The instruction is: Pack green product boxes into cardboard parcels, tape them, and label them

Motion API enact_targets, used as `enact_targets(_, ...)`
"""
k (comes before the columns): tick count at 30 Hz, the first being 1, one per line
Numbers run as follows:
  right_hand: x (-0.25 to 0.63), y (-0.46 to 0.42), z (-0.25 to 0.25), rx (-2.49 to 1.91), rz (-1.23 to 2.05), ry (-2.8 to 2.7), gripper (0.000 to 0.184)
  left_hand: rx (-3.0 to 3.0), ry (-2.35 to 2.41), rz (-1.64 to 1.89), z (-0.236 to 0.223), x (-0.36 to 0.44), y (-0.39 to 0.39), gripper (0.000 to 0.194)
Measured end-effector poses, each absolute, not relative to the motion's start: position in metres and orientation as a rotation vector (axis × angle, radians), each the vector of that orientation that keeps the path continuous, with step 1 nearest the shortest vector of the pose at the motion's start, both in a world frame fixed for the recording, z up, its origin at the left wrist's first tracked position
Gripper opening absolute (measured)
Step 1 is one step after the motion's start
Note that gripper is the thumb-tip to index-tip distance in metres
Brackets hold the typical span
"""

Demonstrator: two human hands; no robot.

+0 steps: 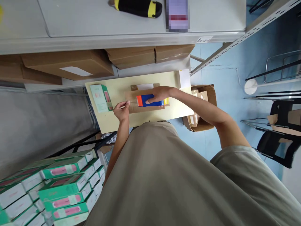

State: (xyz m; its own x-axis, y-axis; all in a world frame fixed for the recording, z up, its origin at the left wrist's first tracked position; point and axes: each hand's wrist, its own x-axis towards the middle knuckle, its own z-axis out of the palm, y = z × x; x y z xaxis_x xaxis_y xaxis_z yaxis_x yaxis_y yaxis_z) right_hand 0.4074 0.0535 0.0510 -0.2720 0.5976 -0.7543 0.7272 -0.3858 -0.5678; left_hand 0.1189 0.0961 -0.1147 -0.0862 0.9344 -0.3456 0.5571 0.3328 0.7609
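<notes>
With twelve straight ahead of the worker, the brown carton [141,109] lies along a nine-to-three line on the pale table [113,121], and the blue tape dispenser [155,104] sits over it on much the same axis, gripped under the right hand [161,93]. The left hand [122,110] is at the carton's nine o'clock end, nearer the dispenser's orange end [139,100], which lies toward three from its fingertips. Those fingertips and thumb are drawn close together, though I can't tell whether they pinch anything.
</notes>
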Motion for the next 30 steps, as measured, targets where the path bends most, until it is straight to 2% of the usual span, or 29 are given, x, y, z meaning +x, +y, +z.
enact_targets(5, 0.481, 0.003, 0.068, 1.807, -1.97, 1.392, 0.065, 1.348, 1.774, 0.571, -0.113, 0.126, 0.094, 0.02)
enact_targets(13, 0.584, -0.075, 0.059, 2.159, -1.927, 1.121, 0.067, 1.315, 1.767, 0.638, -0.11, 0.128, 0.093, 0.016)
enact_targets(17, 0.578, -0.076, 0.034, 2.161, -1.849, 1.179, 0.068, 1.316, 1.768, 0.643, -0.112, 0.126, 0.097, 0.013)
enact_targets(26, 0.505, -0.058, -0.011, 2.212, -1.333, 1.256, 0.055, 1.319, 1.799, 0.589, -0.108, 0.133, 0.093, 0.011)
enact_targets(30, 0.469, -0.052, -0.028, 2.343, -1.33, 1.334, 0.055, 1.296, 1.765, 0.606, -0.105, 0.134, 0.091, 0.01)
